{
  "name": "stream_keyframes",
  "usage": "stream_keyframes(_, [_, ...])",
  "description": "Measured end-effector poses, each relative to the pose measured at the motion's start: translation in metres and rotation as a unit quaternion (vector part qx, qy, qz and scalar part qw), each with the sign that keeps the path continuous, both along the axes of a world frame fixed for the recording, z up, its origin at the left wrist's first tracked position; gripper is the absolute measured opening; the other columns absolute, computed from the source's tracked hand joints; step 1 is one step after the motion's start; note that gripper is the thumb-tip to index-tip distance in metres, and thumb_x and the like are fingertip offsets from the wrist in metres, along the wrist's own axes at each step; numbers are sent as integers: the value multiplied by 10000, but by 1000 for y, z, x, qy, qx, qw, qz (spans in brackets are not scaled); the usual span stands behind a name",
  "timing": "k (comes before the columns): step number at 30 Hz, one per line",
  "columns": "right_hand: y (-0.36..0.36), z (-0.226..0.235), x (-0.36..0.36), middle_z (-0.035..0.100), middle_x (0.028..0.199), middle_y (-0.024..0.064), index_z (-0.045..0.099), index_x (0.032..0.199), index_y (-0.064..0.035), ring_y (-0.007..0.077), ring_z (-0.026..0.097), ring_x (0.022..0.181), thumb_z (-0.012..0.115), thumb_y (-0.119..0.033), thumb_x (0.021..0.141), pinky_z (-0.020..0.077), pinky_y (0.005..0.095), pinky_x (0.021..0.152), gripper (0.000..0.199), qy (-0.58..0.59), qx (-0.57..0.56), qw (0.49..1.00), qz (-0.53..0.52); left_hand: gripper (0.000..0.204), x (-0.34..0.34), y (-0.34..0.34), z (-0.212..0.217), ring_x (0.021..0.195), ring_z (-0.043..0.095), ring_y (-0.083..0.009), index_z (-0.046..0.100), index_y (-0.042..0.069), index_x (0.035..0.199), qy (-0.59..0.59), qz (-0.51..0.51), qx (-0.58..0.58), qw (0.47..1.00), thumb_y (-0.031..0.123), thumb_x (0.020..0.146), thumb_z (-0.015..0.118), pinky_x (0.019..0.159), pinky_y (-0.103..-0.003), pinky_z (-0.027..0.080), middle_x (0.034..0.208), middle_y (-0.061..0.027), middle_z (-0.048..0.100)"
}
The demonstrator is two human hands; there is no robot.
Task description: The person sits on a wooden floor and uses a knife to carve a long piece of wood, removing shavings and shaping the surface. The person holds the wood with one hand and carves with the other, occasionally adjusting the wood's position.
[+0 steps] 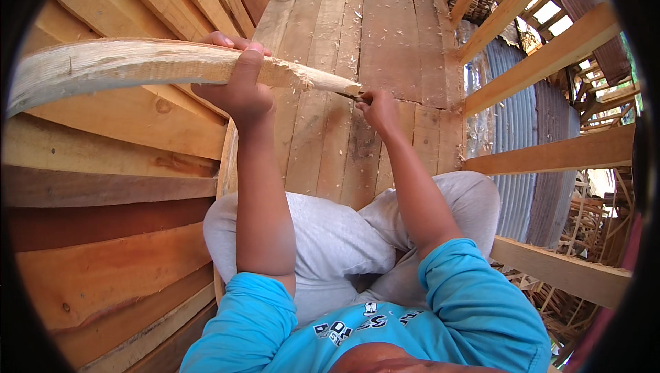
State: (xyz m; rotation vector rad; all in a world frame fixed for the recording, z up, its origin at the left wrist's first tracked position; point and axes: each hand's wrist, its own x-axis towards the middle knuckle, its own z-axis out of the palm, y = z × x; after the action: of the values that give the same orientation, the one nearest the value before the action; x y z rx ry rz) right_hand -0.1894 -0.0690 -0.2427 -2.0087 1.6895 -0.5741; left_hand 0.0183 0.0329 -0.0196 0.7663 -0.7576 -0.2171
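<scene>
At eleven o'clock, my left grip [242,84] clasps the curved pale wood [155,63], stretching from ten to its ragged tip [337,82] past twelve. At one, my right grip [377,107] pinches a small dark tool [351,96], perhaps a blade, at that tip. Pressing too hard could make it skid; a slack left hold could let the wood roll.
</scene>
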Motion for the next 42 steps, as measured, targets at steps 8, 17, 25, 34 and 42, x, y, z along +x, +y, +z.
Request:
stream_keyframes(8, [-19,34,-39,771,878,71,793,962,-81,155,706,814,879,2,633,554,338,766,350,119,316,893,296,268,4,8,6,646,542,-188,474,67,937,10,-12,-16,1000,-49,724,587,661,-361,511,717,-60,502])
stream_keyframes(17, [-37,47,-66,772,902,91,794,980,-109,214,722,834,855,-23,689,550,358,772,310,65,101,992,-32,268,8,9,5,638,512,-178,475,78,934,11,-14,-16,1000,-58,726,577,642,-364,506,720,-42,476])
stream_keyframes(25, [-38,28,-73,764,886,113,782,982,-68,213,718,823,853,-44,714,548,351,746,278,96,89,991,-3,264,12,9,4,642,535,-179,476,72,938,13,-22,-11,1000,-61,731,574,653,-356,518,727,-49,489])
stream_keyframes(34, [-41,37,-81,752,895,139,764,965,-40,232,713,820,846,-118,758,539,366,749,236,66,160,974,146,267,25,10,-5,637,551,-188,475,61,933,12,-2,8,1000,-65,723,581,653,-363,522,722,-55,498])
stream_keyframes(42, [-39,39,-45,721,848,171,717,938,-9,262,683,753,536,-320,1016,502,421,701,368,5,106,993,-43,282,23,1,-16,634,541,-191,460,54,931,-9,-6,15,1000,-72,709,580,634,-361,525,741,-56,472])
